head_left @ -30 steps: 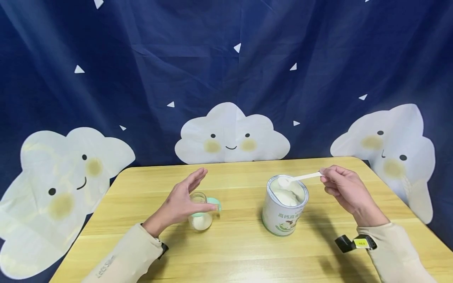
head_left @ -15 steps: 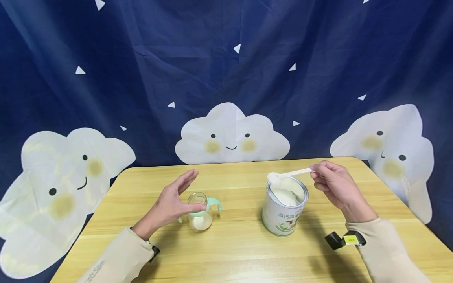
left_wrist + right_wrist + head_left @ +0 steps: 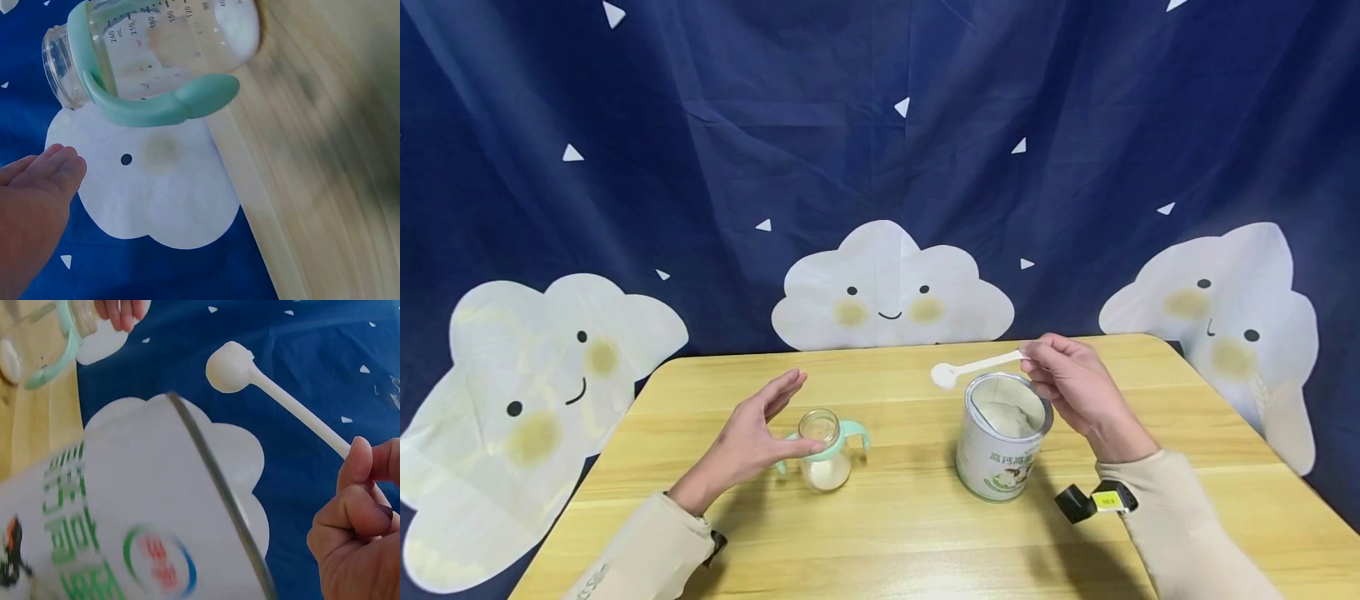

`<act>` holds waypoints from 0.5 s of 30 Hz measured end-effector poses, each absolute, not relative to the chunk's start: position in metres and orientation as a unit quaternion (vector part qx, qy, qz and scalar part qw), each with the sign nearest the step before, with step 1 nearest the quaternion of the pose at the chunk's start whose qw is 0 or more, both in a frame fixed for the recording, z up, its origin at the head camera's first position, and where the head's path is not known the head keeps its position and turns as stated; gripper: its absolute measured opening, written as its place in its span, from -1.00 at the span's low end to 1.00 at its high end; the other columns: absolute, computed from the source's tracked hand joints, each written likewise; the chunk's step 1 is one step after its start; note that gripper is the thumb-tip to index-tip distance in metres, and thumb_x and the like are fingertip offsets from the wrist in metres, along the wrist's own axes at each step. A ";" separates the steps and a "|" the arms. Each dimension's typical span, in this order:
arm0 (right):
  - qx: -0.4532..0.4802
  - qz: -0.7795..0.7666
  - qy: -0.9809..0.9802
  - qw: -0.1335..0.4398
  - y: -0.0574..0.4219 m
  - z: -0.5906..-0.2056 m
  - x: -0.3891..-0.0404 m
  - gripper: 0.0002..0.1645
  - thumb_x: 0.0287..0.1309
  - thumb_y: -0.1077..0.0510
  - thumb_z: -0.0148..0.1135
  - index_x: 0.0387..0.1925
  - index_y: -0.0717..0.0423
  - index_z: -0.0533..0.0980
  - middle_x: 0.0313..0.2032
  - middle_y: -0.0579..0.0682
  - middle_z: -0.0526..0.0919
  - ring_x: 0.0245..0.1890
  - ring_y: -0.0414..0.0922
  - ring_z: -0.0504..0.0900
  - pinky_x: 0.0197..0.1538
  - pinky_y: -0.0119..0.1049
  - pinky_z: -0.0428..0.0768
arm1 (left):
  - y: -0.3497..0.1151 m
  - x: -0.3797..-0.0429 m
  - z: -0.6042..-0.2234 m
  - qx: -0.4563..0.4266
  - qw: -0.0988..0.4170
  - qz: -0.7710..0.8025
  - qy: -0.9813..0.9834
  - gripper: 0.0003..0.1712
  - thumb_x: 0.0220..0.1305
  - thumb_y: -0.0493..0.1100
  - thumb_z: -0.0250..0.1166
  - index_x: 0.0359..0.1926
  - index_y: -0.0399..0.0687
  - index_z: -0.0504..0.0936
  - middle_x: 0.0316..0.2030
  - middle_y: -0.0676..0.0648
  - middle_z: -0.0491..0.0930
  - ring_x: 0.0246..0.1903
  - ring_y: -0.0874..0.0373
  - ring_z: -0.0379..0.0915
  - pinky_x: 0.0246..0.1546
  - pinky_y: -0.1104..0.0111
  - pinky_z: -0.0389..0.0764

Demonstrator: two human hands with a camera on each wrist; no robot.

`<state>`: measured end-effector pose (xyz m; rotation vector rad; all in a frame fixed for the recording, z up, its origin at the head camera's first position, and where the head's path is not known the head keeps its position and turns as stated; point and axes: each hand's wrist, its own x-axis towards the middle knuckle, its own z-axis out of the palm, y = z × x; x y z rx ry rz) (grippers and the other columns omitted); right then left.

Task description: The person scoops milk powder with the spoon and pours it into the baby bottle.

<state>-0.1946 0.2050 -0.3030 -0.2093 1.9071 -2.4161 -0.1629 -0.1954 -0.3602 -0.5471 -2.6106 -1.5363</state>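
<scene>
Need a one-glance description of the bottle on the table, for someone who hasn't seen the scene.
On the wooden table, left of the open powder tin, the left hand touches a small clear bottle. Mint-green handles, no lid, white powder at its bottom.

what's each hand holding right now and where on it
The right hand pinches the white scoop by the far end of its handle. The left hand holds nothing; only its thumb touches the bottle.

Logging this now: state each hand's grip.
Left hand: open, thumb touching the bottle.
Right hand: pinching the scoop handle.
</scene>
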 end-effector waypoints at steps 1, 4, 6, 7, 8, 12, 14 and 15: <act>-0.067 -0.783 0.617 0.030 0.202 -0.302 -0.195 -0.58 0.36 0.39 0.03 -0.61 0.03 0.51 -0.60 -0.13 0.57 -0.64 -0.36 0.34 -0.60 -0.55 0.16 | -0.196 -0.163 -0.361 -0.177 0.031 -0.500 -0.847 0.16 -0.06 -0.13 0.64 0.47 -0.31 0.18 0.41 -0.19 0.30 0.41 -0.10 0.18 0.35 0.14 0.26; -0.060 -0.784 0.617 0.035 0.193 -0.300 -0.194 -0.60 0.35 0.38 0.07 -0.60 0.03 0.52 -0.61 -0.12 0.58 -0.64 -0.36 0.35 -0.61 -0.55 0.18 | -0.198 -0.163 -0.364 -0.173 0.030 -0.505 -0.845 0.15 -0.07 -0.13 0.65 0.47 -0.30 0.21 0.42 -0.19 0.30 0.41 -0.10 0.18 0.35 0.16 0.26; -0.056 -0.782 0.619 0.038 0.187 -0.300 -0.195 -0.61 0.35 0.37 0.08 -0.60 0.03 0.52 -0.61 -0.13 0.59 -0.63 -0.35 0.37 -0.62 -0.56 0.20 | -0.200 -0.162 -0.366 -0.171 0.025 -0.506 -0.845 0.15 -0.07 -0.12 0.65 0.47 -0.30 0.20 0.42 -0.18 0.29 0.41 -0.10 0.18 0.35 0.15 0.26; -0.055 -0.780 0.622 0.040 0.184 -0.300 -0.195 -0.61 0.35 0.37 0.07 -0.60 0.02 0.52 -0.61 -0.13 0.59 -0.63 -0.35 0.37 -0.62 -0.56 0.21 | -0.200 -0.162 -0.367 -0.169 0.023 -0.506 -0.846 0.15 -0.06 -0.12 0.65 0.47 -0.29 0.20 0.42 -0.18 0.29 0.41 -0.10 0.18 0.35 0.15 0.25; -0.053 -0.779 0.623 0.041 0.181 -0.300 -0.195 -0.60 0.35 0.37 0.07 -0.60 0.02 0.52 -0.61 -0.13 0.59 -0.63 -0.36 0.38 -0.62 -0.57 0.21 | -0.201 -0.162 -0.368 -0.168 0.021 -0.504 -0.847 0.15 -0.06 -0.12 0.65 0.47 -0.29 0.20 0.42 -0.19 0.29 0.41 -0.11 0.18 0.35 0.14 0.25; -0.051 -0.778 0.625 0.043 0.169 -0.300 -0.195 -0.60 0.34 0.39 0.04 -0.58 0.02 0.54 -0.61 -0.13 0.59 -0.63 -0.36 0.39 -0.63 -0.58 0.20 | -0.202 -0.161 -0.373 -0.170 0.021 -0.498 -0.850 0.13 -0.04 -0.12 0.63 0.47 -0.29 0.20 0.42 -0.21 0.29 0.40 -0.14 0.19 0.35 0.09 0.25; -0.052 -0.779 0.623 0.043 0.163 -0.301 -0.195 -0.60 0.33 0.40 0.03 -0.57 0.02 0.55 -0.61 -0.13 0.59 -0.63 -0.36 0.38 -0.63 -0.58 0.19 | -0.203 -0.160 -0.374 -0.171 0.025 -0.498 -0.850 0.12 -0.03 -0.12 0.63 0.46 -0.30 0.21 0.41 -0.22 0.30 0.39 -0.15 0.20 0.35 0.07 0.26; -0.053 -0.779 0.624 0.043 0.160 -0.301 -0.195 -0.61 0.32 0.40 0.03 -0.57 0.02 0.55 -0.60 -0.13 0.58 -0.63 -0.36 0.38 -0.63 -0.58 0.18 | -0.204 -0.160 -0.374 -0.171 0.026 -0.500 -0.849 0.11 -0.03 -0.13 0.63 0.46 -0.30 0.22 0.41 -0.22 0.30 0.39 -0.16 0.20 0.35 0.06 0.25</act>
